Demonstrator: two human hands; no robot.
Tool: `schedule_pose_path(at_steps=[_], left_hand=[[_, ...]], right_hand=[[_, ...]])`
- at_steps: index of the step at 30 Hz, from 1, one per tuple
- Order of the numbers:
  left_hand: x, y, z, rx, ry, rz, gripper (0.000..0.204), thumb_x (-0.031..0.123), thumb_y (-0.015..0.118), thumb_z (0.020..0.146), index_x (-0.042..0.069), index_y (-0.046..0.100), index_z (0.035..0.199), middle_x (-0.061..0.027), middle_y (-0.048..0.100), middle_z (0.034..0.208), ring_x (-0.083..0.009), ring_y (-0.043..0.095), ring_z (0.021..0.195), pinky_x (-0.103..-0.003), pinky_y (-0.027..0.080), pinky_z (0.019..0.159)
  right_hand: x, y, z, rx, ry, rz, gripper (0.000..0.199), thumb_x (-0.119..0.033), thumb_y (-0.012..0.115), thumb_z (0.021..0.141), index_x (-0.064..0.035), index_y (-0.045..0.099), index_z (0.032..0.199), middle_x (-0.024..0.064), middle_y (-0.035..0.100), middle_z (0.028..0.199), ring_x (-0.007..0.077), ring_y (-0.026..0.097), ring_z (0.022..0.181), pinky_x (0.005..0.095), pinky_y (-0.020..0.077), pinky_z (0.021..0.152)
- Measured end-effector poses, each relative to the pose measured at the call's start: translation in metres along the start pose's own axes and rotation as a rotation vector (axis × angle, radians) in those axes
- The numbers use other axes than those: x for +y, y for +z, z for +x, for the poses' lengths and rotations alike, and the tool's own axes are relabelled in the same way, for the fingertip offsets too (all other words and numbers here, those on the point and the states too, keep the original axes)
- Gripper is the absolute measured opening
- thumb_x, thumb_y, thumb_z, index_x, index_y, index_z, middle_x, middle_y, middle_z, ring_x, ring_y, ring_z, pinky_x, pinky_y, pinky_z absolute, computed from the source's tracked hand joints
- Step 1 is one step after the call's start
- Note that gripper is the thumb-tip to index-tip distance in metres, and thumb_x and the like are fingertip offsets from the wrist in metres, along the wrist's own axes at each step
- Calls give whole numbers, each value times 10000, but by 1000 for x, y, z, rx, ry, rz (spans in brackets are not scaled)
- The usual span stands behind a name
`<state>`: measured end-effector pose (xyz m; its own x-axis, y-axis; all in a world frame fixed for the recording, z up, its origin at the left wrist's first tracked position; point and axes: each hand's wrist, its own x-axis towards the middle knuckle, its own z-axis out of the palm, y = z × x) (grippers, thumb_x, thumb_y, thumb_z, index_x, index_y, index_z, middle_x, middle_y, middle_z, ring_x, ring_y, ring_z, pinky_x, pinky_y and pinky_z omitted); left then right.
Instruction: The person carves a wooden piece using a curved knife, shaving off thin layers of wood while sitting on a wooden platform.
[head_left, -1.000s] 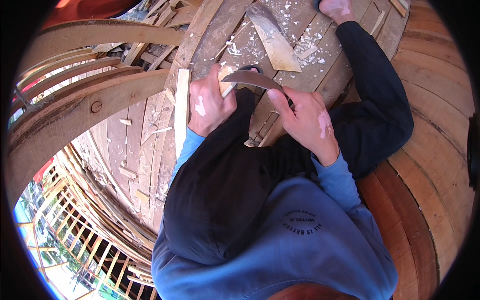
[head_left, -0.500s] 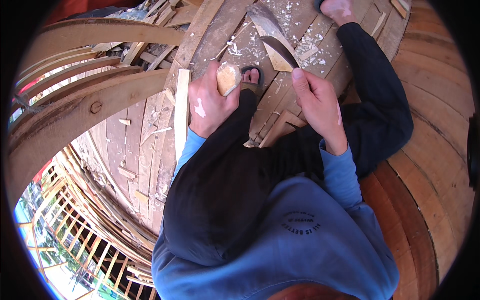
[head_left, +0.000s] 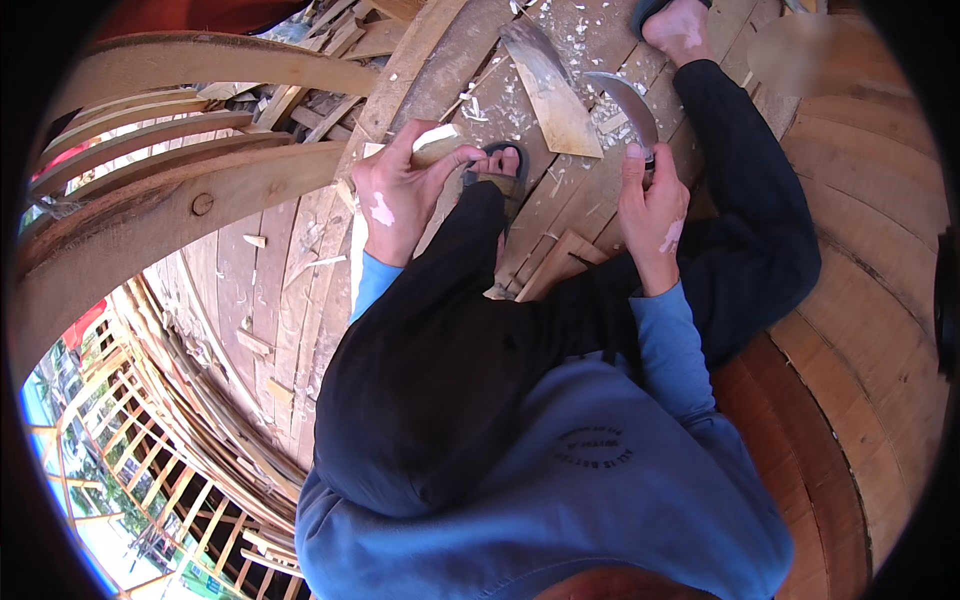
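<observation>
Pale wood first: the pc. of wood (head_left: 438,144) is in our left hand (head_left: 392,195), thumb & fingers clamped on it, the hand hiding some of it; it sits just left of our left sandal (head_left: 508,184). Our right hand (head_left: 652,205) has its fingers wrapped round the handle of a curved knife (head_left: 633,106), thumb toward the blade, which points far & bends left, well apart fr. the wood. Btwn the two, a bit farther off, a flat board (head_left: 555,105) lies on the floor planks (head_left: 575,190), dark at its far end & pale at the near, w/ white chips (head_left: 471,107) scattered abt. Far left we've got a big curved timber (head_left: 150,225) w/ a knot in it & thinner slats (head_left: 150,130) beyond; bent planks of a wooden wall (head_left: 870,220) run down the right. Our black trousers (head_left: 400,400) & blue top (head_left: 560,490) fill the near middle.
</observation>
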<state>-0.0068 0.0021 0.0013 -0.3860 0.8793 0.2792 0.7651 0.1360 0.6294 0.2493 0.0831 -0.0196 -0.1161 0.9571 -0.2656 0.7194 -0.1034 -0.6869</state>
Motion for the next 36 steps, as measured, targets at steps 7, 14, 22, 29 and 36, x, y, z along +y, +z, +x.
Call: schedule_pose_path(at_steps=[7, 14, 22, 29, 36], left_hand=[[-9, -10, 24, 77, -165, -214, 372, 200, 834, 875, 9, 590, 1081, -69, 677, 773, -100, 625, 635, -266, 512, 593], [25, -31, 85, 26, -68, -676, 232, 153, 633, 1025, 10, 494, 1144, -57, 652, 831, -142, 657, 732, -290, 540, 687], [49, -34, 126, 28, -51, -810, 202, 235, 583, 1057, 53, 510, 1103, -37, 627, 898, -148, 649, 814, -306, 536, 761], [52, -31, 136, 1, -93, -864, 164, 204, 529, 1076, 58, 495, 1143, -35, 634, 940, -144, 658, 843, -300, 545, 763], [38, -34, 135, -7, -177, -935, 161, 204, 527, 1076, 50, 522, 1124, -30, 642, 932, -142, 661, 851, -306, 548, 779]], right_hand=[[85, 6, 41, -42, 127, -85, 550, -439, 590, 984, 73, 655, 1173, 278, 702, 888, 450, 696, 872, 481, 522, 805], [101, 12, 44, -23, 108, 47, 539, -445, 607, 971, 66, 661, 1135, 266, 686, 856, 404, 691, 819, 472, 510, 767], [90, 14, 49, -61, 110, 74, 509, -417, 604, 961, 50, 660, 1156, 296, 696, 943, 457, 685, 939, 495, 509, 834], [97, 15, 52, 7, 76, 138, 534, -415, 621, 953, 61, 651, 1193, 262, 705, 883, 388, 705, 809, 464, 524, 768], [85, 5, 44, -10, 125, 201, 515, -397, 631, 959, 49, 645, 1216, 177, 666, 702, 248, 655, 527, 406, 507, 553]])
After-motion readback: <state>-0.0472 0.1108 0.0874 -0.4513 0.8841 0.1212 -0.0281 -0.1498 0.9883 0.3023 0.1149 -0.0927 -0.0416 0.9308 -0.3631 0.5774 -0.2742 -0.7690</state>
